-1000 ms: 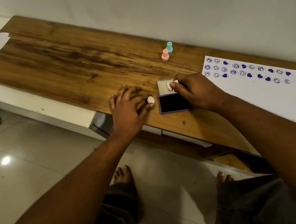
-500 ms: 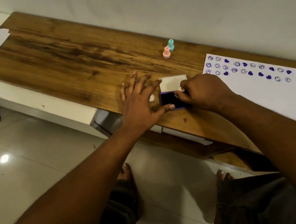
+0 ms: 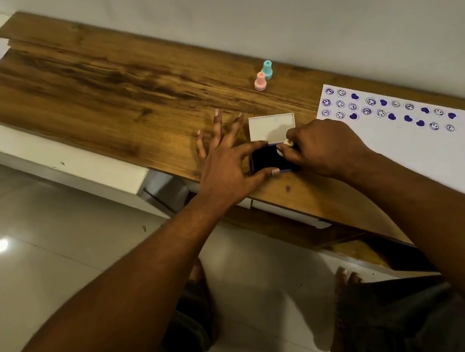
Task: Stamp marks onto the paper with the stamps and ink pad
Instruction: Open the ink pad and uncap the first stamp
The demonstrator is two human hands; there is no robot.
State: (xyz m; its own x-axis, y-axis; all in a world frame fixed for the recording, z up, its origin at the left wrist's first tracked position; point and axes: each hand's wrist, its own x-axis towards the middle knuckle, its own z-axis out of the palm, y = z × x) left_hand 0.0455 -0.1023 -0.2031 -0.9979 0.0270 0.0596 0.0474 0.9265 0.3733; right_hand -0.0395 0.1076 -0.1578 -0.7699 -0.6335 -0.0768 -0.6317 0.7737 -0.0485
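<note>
Head view: no readable writing; paper (image 3: 418,128) at three o'clock carries purple smileys and hearts. Left hand (image 3: 229,161) spread, steadying the ink pad (image 3: 265,160); right hand (image 3: 324,146) pinches a white stamp (image 3: 283,146) on it.

Wooden shelf (image 3: 93,76), open ink pad (image 3: 268,159), stamped paper (image 3: 404,154), pink stamp (image 3: 260,81) beside teal stamp (image 3: 267,70)

The table (image 3: 107,83) is brown wood with dark streaks and looks smooth. The paper (image 3: 405,160) by its right edge is white and matt. Near the back edge, the pink stamp (image 3: 259,81) and teal stamp (image 3: 267,69) look like smooth plastic. The floor (image 3: 41,267) is shiny tile.
</note>
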